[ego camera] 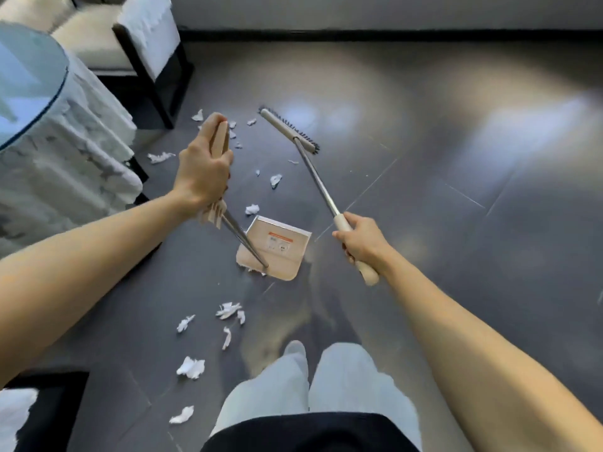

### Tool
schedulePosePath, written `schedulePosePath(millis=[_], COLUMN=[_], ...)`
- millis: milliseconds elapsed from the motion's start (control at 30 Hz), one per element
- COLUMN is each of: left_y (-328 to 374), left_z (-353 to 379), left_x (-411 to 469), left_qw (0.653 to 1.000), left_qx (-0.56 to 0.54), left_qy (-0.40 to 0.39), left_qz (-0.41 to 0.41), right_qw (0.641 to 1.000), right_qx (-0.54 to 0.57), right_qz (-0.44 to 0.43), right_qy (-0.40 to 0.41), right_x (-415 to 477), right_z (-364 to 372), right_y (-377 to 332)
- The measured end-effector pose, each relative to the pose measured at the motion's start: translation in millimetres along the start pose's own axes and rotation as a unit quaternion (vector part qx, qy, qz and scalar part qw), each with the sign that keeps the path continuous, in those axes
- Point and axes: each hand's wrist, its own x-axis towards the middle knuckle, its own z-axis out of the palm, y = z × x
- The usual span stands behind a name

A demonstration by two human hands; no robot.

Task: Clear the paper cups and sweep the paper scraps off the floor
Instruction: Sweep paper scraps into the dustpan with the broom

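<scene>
My left hand (pixel 202 168) grips the beige top of a long dustpan handle. Its metal rod runs down to the beige dustpan (pixel 277 247), which stands on the dark floor in front of me. My right hand (pixel 360 241) grips the beige handle of a broom. The broom's metal shaft reaches forward to its head (pixel 287 130), whose dark bristles rest on the floor beyond the dustpan. White paper scraps lie scattered: several near the broom head (pixel 275 180), several between the dustpan and my feet (pixel 228 310), more at lower left (pixel 191 367). No paper cup is visible.
A round glass-topped table (pixel 39 93) with a white cloth stands at left. A white-cushioned, dark-framed chair (pixel 143 44) is behind it. Another dark chair corner (pixel 49 402) is at lower left. A wall with dark skirting (pixel 391 35) runs across the back. My legs (pixel 326 380) are at the bottom.
</scene>
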Motion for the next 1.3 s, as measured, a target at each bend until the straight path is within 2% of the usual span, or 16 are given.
schedulePosePath(millis=[233, 467, 767, 900, 1133, 1300], left_y=[40, 62, 33, 19, 1, -11], left_z=[92, 210, 308, 315, 293, 266], left_x=[155, 297, 383, 411, 441, 453], left_qw=[0.998, 0.998, 0.993, 0.99, 0.989, 0.986], left_qx=[0.017, 0.035, 0.09, 0.087, 0.098, 0.09], left_qy=[-0.058, -0.047, -0.073, -0.078, -0.058, -0.025], left_qz=[0.019, 0.024, -0.037, -0.073, -0.099, -0.135], right_qw=[0.999, 0.996, 0.979, 0.966, 0.939, 0.937], right_qx=[0.004, 0.008, 0.027, 0.077, 0.181, 0.179], right_qz=[0.043, 0.085, 0.199, 0.248, 0.286, 0.273], right_qy=[0.02, 0.04, 0.022, -0.002, -0.064, -0.125], right_x=[143, 289, 405, 446, 487, 510], right_z=[-76, -169, -230, -221, -158, -130], right_y=[-26, -21, 14, 10, -33, -82])
